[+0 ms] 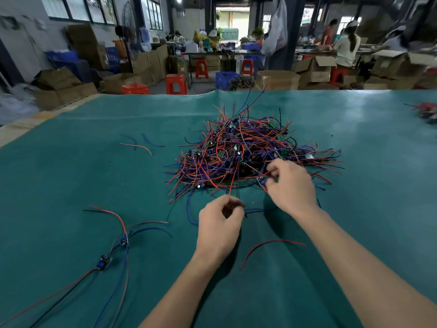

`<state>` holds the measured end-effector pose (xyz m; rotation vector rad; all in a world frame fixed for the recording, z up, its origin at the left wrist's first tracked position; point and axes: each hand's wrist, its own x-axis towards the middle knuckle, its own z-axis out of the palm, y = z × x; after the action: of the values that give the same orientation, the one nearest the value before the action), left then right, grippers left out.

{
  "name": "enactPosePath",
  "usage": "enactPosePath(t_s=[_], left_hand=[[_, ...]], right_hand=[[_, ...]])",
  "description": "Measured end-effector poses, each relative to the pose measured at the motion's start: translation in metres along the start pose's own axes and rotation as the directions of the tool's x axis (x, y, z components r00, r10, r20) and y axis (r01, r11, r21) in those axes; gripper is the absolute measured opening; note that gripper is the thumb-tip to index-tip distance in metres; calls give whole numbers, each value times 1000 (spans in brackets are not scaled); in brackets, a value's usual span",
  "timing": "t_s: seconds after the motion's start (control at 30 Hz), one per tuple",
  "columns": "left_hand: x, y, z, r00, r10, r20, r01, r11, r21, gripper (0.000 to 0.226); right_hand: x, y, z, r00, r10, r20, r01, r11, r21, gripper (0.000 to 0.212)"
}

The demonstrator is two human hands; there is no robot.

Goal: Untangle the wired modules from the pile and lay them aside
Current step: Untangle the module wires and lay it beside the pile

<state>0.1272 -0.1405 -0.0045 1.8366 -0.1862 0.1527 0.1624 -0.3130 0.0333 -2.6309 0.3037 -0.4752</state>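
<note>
The pile [250, 155] of wired modules sits in a heap of red, blue and black leads with small green boards on the green table cover [94, 176], a little beyond the middle of the table. At its near right edge the right hand [289, 185] has its fingers curled, pinching a small module [262, 180] and its wires at the foot of the heap. Just in front of the pile the left hand [218, 223] is also curled, thumb and fingertips pinching thin dark wires [236, 185] that run up into the tangle. To the near left, well apart from the pile, two separated modules [113, 252] lie with their long leads spread out. A loose red wire [269, 247] lies between the forearms, and a few more loose wires [139, 143] lie left of the pile. Beyond the table stand red stools [176, 84] and cardboard boxes [314, 67].
</note>
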Motion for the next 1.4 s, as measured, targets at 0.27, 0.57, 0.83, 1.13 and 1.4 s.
enactPosePath(t_s=[0.27, 0.57, 0.83, 1.13, 1.4], left_hand=[[0, -2, 0, 999, -22, 36, 21, 999, 38, 21], [0, -3, 0, 998, -33, 47, 32, 999, 21, 22], [2, -5, 0, 996, -50, 78, 52, 998, -23, 21], [3, 4, -10, 911, -24, 413, 215, 881, -421, 29], [8, 2, -14, 901, -85, 426, 351, 721, -597, 10]], right_hand=[[16, 31, 11, 991, 18, 129, -15, 1000, -22, 53], [27, 8, 24, 979, 23, 201, -64, 978, 200, 29], [-1, 1, -25, 966, 227, 123, -233, 562, 794, 19], [-52, -5, -31, 989, -9, 151, -134, 410, 902, 24], [-69, -18, 7, 982, -171, -85, 187, 769, 612, 24]])
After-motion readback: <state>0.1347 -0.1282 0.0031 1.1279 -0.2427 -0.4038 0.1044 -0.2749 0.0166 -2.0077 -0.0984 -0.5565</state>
